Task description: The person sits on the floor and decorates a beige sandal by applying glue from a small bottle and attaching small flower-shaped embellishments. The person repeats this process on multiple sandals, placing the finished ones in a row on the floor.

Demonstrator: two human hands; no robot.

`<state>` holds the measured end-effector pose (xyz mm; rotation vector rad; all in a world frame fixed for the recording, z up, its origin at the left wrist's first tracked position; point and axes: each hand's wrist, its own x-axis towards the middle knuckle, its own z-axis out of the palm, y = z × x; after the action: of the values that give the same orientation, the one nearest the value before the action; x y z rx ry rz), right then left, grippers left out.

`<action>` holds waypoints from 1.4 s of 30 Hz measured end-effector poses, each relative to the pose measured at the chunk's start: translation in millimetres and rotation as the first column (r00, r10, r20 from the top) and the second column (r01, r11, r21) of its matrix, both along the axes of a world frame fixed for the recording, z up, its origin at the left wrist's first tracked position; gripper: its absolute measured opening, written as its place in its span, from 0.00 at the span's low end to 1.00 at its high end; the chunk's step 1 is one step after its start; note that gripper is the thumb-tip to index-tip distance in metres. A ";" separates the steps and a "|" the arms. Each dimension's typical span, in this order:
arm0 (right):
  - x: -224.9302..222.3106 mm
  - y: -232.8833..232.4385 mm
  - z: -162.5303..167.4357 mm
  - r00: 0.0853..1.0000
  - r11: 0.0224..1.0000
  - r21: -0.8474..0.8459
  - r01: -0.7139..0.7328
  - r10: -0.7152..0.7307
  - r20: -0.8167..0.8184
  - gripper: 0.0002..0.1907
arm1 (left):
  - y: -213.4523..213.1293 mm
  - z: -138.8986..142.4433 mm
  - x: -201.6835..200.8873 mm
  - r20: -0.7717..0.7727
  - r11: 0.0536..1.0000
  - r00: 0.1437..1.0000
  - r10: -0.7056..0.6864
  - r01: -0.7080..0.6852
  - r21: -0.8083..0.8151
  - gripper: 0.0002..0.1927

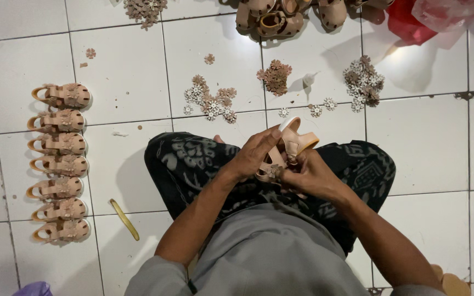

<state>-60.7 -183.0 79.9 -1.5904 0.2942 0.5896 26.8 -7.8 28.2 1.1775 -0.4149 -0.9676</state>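
Sandal: a small peach sandal (287, 147) is held over the person's lap, above the patterned dark cloth (193, 164), sole edge turned up and away.
Left hand: the left hand (256, 153) wraps over the sandal's top, fingers closed on it.
Right hand: the right hand (311, 175) grips it from below, thumb pressed near a flower piece at the toe.
Flowers: loose flower pieces lie in heaps (275, 77) on the tiles just beyond the knees, more at right (363, 82).
Row: seven finished sandals (58, 164) lie in a column well to the left.
Strip: a yellow strip (124, 219) lies beside the left knee.
Far edge: a sandal pile (281, 16) and red bag (412, 24).
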 end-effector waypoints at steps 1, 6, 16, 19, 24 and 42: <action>0.7 -1.4 1.3 1.000 0.999 0.032 -0.024 0.024 0.006 0.10 | 0.9 0.9 0.3 -0.020 1.000 1.000 0.002 -0.001 0.006 0.36; 0.8 4.6 -0.6 1.000 0.998 0.060 -0.005 0.004 0.008 0.13 | 2.7 0.0 2.0 0.017 0.998 1.000 -0.012 0.011 0.065 0.36; -6.2 7.8 -3.8 0.997 0.997 0.062 0.053 -0.056 0.056 0.11 | -1.7 -3.1 -0.2 0.025 0.998 0.999 -0.023 0.021 0.054 0.36; -6.0 5.3 -3.4 0.998 0.998 0.027 0.048 -0.049 0.031 0.11 | -3.0 -0.2 1.4 0.014 0.996 0.999 -0.030 0.028 0.089 0.36; -3.1 5.0 -8.2 0.998 0.999 -0.002 0.035 -0.035 0.050 0.13 | -4.8 -9.5 -5.9 -0.002 1.000 1.000 0.020 -0.020 -0.019 0.36; -22.9 39.4 11.7 0.725 0.771 -0.469 0.432 0.013 0.688 0.16 | -4.6 -21.8 -15.1 -0.673 0.878 0.711 0.207 -0.438 -0.193 0.31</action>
<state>-83.6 -143.6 91.6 -2.2358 0.1272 -0.3457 11.7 -12.4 6.3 0.5157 0.1806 -0.8708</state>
